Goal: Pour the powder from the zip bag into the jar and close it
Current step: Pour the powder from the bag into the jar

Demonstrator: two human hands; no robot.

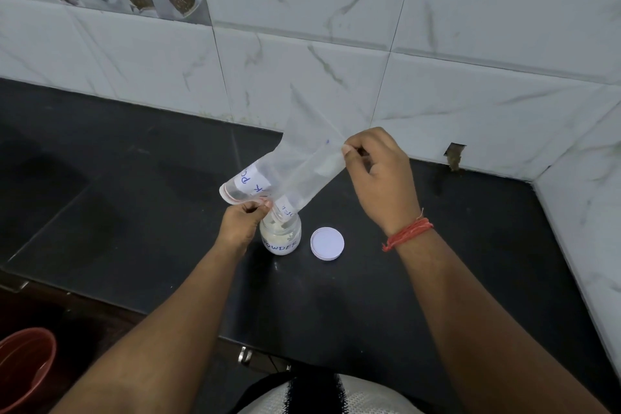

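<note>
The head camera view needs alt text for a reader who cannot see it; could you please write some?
Two bare hands tilt a clear plastic zip bag mouth-down over a small open glass jar of pale powder on a black countertop. The left hand pinches the mouth, the right hand lifts the bottom; a round white lid lies beside the jar.

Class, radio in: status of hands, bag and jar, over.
Left hand pinching zip bag mouth over jar; right hand lifting bag's bottom. Powder in jar. Lid off, on counter beside jar. Nothing in the way.
</note>
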